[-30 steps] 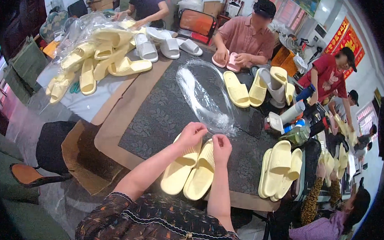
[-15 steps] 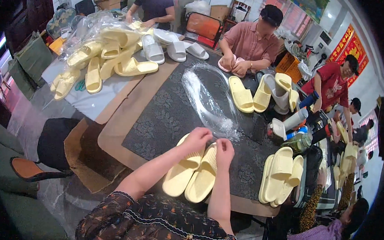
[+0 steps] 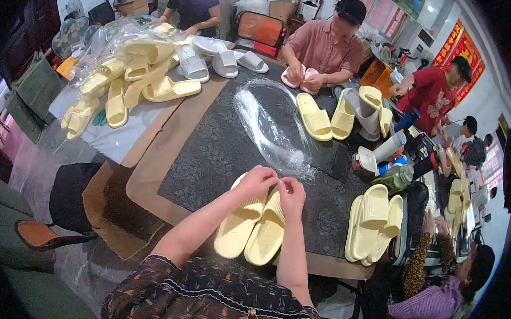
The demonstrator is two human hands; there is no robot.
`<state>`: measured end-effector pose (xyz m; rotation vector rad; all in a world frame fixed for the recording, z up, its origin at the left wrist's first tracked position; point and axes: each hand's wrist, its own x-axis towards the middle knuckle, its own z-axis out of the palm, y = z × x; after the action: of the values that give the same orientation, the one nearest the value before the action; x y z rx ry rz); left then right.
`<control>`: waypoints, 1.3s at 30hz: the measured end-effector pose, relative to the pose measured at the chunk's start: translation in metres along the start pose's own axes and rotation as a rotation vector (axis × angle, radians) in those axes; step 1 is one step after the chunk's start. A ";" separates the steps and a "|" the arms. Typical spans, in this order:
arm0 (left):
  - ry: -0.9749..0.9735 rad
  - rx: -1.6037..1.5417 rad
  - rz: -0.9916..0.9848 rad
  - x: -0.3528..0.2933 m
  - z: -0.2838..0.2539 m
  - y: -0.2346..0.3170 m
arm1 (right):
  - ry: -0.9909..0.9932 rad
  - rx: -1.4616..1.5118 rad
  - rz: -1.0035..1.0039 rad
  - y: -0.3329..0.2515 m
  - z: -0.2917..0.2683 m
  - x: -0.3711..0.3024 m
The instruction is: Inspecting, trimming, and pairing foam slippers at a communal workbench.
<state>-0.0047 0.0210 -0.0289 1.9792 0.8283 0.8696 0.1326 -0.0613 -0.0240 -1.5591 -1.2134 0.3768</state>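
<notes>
Left hand (image 3: 259, 181) and right hand (image 3: 291, 196) close together over the front of two yellow slippers (image 3: 265, 241), lower centre of the frame.

Their fingers are bunched, anything pinched between them too small to tell; the slippers lie side by side at the near edge of a dark mat (image 3: 201, 157). Crumpled clear film (image 3: 268, 134) spreads across the frame's middle. Upper left, a slipper pile (image 3: 117, 105) sits near grey slippers (image 3: 194, 64); right of centre, a bottle (image 3: 390, 147) lies tilted above another yellow group (image 3: 368, 226). Top centre, a person in a pink shirt (image 3: 329, 46) handles pink slippers (image 3: 309, 86).
</notes>
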 end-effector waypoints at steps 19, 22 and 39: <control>0.160 -0.800 -0.344 0.008 -0.008 -0.014 | -0.394 -0.556 0.168 -0.081 -0.038 -0.113; 0.148 -0.821 -0.338 0.011 -0.006 -0.013 | -0.300 -0.689 0.128 -0.066 -0.022 -0.111; 0.032 -0.556 -0.381 0.058 -0.073 -0.056 | -0.239 -0.464 0.097 -0.035 0.004 -0.084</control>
<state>-0.0444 0.1218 -0.0286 1.2774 0.8357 0.7969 0.0761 -0.1328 -0.0237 -2.0187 -1.4866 0.3682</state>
